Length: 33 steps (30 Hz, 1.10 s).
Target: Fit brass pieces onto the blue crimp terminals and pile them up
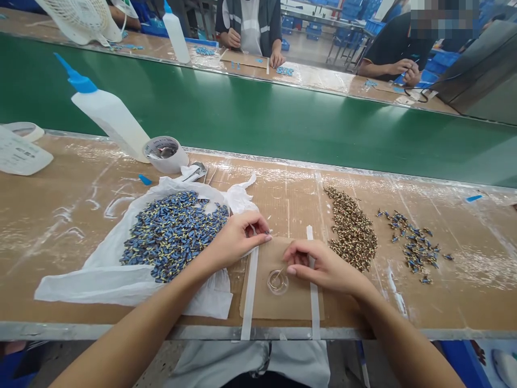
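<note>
My left hand (242, 234) rests at the edge of a white plastic bag (121, 280) heaped with small blue-and-yellow parts (173, 234); its fingers are pinched together on something too small to name. My right hand (323, 267) is curled over a taped-down cardboard pad (283, 302), fingers pinching a thin stick whose tip dips into a small clear round dish (278, 281). The two hands are a short gap apart.
A pile of brown-gold parts (353, 229) and a scatter of blue parts (416, 248) lie to the right. A white squeeze bottle (107, 113), a tape roll (165, 153) and a green conveyor belt (283, 118) stand beyond. Other people work across the belt.
</note>
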Tool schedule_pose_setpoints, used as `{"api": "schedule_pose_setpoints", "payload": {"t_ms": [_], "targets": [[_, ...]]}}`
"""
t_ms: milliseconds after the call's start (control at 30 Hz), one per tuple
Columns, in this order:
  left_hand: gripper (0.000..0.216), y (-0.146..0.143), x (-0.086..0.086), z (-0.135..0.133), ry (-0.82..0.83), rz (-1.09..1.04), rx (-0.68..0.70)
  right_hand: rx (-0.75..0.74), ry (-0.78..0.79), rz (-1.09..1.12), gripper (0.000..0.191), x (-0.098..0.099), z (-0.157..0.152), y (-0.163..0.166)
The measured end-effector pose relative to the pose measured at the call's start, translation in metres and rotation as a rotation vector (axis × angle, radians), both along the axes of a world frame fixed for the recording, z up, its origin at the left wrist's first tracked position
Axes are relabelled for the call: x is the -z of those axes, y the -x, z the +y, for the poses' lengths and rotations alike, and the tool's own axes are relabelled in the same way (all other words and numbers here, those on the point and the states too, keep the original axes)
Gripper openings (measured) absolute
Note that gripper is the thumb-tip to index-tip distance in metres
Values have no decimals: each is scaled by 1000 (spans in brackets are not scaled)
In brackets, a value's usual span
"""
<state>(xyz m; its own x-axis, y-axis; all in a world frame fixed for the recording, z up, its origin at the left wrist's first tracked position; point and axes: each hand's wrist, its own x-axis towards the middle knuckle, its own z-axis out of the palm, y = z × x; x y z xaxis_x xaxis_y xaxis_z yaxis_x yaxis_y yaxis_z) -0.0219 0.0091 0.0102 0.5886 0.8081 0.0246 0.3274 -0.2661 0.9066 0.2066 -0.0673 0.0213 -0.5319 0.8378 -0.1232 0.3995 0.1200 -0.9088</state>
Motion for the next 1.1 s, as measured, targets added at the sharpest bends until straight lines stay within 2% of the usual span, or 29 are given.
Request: {"api": "schedule_pose_setpoints", "payload": {"t_ms": [233,500,667,767,867,1100], "targets": [[12,-2,3,-1,72,-25,59,-8,43,28,17,5,-2,9],[18,-5,2,-3,225,-115,148,-14,11,25,11,5,-3,14],[19,-9,3,-8,332,-136,151,-29,-121,2,13,6,-2,13],[19,-11,6,-10,333,-112,156,-56,-209,7,11,4,-1,14],[19,-11,9,-11,323,-101,164,-86,-224,18,9,3,-2,15],[19,-12,11,-13,236,-44,198,13,-124,62,10,3,-2,9]]}}
